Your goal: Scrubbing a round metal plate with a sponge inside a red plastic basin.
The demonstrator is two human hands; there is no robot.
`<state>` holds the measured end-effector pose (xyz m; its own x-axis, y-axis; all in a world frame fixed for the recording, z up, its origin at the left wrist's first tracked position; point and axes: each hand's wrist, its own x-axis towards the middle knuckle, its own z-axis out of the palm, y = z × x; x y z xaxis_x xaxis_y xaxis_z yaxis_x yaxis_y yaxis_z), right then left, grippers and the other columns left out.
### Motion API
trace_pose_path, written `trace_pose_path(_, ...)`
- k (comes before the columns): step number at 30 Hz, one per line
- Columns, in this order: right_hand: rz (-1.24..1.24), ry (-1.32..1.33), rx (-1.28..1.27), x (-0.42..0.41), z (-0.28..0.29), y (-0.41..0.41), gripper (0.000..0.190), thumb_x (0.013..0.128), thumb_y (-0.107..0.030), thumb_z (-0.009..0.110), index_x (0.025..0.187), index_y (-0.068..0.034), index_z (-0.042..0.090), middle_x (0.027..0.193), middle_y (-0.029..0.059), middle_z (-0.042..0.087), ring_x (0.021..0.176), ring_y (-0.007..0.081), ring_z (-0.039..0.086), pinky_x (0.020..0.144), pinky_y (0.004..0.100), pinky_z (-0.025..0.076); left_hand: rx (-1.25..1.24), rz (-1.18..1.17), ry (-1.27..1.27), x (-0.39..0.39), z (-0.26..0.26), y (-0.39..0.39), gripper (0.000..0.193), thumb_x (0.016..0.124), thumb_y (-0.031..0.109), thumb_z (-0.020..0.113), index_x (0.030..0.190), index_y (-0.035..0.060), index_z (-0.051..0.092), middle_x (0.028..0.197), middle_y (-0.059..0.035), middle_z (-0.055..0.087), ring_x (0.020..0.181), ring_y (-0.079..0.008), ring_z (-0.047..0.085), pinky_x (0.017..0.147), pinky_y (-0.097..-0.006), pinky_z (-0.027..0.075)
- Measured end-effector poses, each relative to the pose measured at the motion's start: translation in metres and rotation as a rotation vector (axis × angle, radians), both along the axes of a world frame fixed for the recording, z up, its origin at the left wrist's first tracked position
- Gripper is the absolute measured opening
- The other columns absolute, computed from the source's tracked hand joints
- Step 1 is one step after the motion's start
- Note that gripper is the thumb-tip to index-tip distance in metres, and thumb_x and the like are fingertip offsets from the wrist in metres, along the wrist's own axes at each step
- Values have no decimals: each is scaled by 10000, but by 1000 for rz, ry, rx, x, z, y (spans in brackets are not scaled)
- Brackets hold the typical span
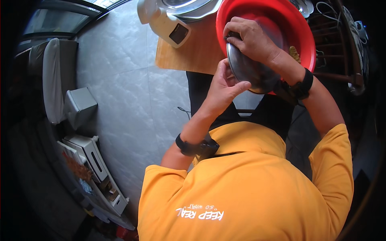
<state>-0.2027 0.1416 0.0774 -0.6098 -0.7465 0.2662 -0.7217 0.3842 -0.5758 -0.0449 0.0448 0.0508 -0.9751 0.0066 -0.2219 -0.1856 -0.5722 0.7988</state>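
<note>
A round, shiny metal vessel, a pan or a lid, stands tilted on edge over the near side of a red plastic basin. My left hand grips its lower left rim, with the thumb on the near side. At the upper rim, my right hand curls its fingers and thumb around a small dark piece. Whether that piece is a handle or a scrubber, I cannot tell. A yellowish-brown rough piece, possibly a sponge, shows inside the basin by my right forearm. The basin's bottom is mostly hidden.
The basin rests at a wooden tabletop. Left of it stand a white plastic jug with a dark label and stacked metal dishes. A dark slatted rack is at right. A grey bin and white shelf unit line the left.
</note>
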Motion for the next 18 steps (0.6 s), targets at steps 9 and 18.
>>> trace_pose_path(9,281,-148,-49,52,24,30,89,773,3,650,842,-23,601,863,126,551,791,337,592,690,416,469,-76,-14,32,4,-15,-2,498,805,85,794,1187,36,478,989,-24,591,842,-82,586,727,-220,489)
trace_pose_path(18,229,-29,-3,39,19,26,85,760,-27,686,816,-8,625,859,133,591,843,331,616,736,414,499,-103,-28,5,6,-16,-2,438,816,87,784,1155,50,510,996,-12,604,847,-78,581,731,-230,483)
